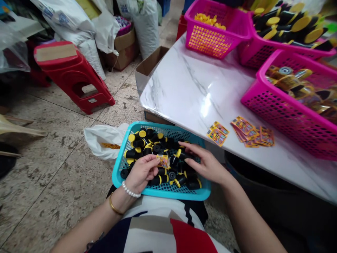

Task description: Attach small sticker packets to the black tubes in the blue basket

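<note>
Colour-blocked clothing (152, 235); left fingers (152, 163) grip unreadable label (163, 161).

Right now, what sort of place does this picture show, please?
Probably a small workshop: filled pink baskets on the table, many similar black-and-yellow pieces in a blue basket, and bulky white sacks beyond.

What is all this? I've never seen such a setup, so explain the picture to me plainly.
There is no machine: these are a person's bare hands, seen from a camera worn on the head, looking forward and down. The left hand pinches a small card above a blue basket of black-and-yellow pieces. The right hand spreads its fingers over the pieces; whether it touches one is unclear. Pink baskets and similar cards are on the white table.
</note>
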`<state>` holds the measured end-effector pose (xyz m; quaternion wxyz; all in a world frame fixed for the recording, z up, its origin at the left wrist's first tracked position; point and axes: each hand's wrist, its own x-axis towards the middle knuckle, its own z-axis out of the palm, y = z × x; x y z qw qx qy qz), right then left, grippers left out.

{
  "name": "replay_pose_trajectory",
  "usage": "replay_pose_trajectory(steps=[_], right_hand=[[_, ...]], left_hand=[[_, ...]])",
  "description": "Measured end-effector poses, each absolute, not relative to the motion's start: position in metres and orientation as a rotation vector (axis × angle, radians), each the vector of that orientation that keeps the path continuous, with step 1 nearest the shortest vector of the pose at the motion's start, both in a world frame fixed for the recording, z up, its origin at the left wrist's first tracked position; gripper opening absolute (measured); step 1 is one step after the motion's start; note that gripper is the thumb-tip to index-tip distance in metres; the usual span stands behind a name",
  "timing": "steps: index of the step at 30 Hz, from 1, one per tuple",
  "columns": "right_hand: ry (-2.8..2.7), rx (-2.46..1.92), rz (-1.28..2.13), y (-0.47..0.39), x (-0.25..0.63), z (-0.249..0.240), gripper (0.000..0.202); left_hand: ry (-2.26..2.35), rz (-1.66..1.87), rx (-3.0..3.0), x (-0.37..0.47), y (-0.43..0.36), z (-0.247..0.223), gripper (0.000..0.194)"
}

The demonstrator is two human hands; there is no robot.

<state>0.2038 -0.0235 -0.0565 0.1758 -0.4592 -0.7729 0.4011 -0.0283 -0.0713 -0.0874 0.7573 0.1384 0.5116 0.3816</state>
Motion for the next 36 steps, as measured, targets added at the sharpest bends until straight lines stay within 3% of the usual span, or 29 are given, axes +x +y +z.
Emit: replay_pose_trajectory(steps=[5, 9, 14, 20, 26, 32, 36], right_hand=[[-1.569, -1.323, 1.379, -0.052, 0.194, -0.075, 0.028], [-1.665, -1.328, 1.339, -0.067, 0.178, -0.082, 0.041], [-1.678, -1.278, 1.418, -0.077, 0.163, -0.091, 0.037], [-1.501, -1.236, 1.567, -0.085, 0.151, -0.097, 0.069], [-1.458, -1.411, 1.355, -0.076, 0.168, -0.091, 0.031], [-0.997, -1.296, 1.747, -0.076, 0.187, -0.084, 0.047], [-1.022, -1.341, 1.739, -0.085, 0.182, -0.081, 0.049]], left_hand=[[1.105, 0.814, 0.289, -0.028, -0.068, -0.089, 0.029], [1.087, 0.788, 0.312, -0.025, -0.068, -0.091, 0.029], [1.088, 0.799, 0.298, -0.019, -0.070, -0.090, 0.027], [1.064, 0.850, 0.268, -0.019, -0.072, -0.088, 0.026], [1.046, 0.953, 0.229, -0.024, -0.069, -0.091, 0.026], [1.045, 0.901, 0.213, -0.024, -0.068, -0.092, 0.028], [1.050, 0.901, 0.221, -0.023, -0.068, -0.092, 0.028]])
